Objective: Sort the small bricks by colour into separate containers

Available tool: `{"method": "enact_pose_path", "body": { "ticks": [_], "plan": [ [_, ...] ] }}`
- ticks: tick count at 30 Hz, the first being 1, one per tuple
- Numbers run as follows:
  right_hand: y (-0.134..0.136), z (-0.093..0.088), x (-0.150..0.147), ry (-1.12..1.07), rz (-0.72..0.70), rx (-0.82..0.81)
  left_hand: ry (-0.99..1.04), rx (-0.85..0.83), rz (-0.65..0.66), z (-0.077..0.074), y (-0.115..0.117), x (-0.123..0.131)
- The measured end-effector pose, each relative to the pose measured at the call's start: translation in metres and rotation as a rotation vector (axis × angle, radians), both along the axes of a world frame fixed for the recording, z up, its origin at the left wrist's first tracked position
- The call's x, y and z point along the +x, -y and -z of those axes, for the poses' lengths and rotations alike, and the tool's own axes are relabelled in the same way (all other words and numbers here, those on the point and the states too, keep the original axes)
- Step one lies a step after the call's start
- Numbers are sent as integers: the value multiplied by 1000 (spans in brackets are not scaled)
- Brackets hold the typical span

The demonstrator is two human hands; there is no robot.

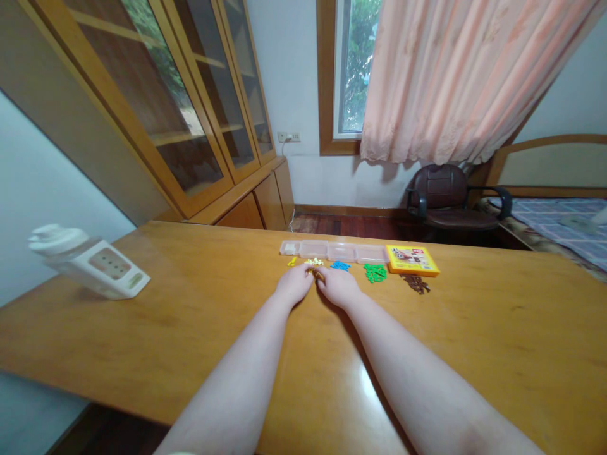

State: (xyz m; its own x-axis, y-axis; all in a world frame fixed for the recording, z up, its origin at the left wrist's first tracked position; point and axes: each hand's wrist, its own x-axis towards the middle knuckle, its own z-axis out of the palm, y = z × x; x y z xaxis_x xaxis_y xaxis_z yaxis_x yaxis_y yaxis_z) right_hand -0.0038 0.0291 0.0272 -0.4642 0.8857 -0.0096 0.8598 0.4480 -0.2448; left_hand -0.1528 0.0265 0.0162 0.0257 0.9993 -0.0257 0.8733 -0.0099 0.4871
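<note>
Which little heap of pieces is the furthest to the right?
The brown heap, lying by the near edge of the yellow box. The green heap, blue heap and pale heap all lie further left.

Counted at the grip: one left hand [294, 284], one right hand [338, 287]. Just beyond: four clear sections [313, 248]. Piles of small pieces, five: yellow pile [293, 260], pale pile [314, 261] and blue pile [340, 265] beyond; green pile [375, 273] and brown pile [418, 284] to the right. Yellow box [412, 260], right: one. White bottle [92, 262], left: one.
</note>
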Motion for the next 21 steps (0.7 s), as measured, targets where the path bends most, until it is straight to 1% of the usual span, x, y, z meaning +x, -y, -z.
{"method": "enact_pose_path", "body": {
  "ticks": [8,16,21],
  "plan": [
    [-2,3,-1,-22,-2,9,16,-11,-32,-2,0,1],
    [-1,2,-1,-21,14,9,26,19,-34,1,0,-1],
    [-2,5,0,-10,-10,24,23,21,-41,2,-1,-2]
  ]
}}
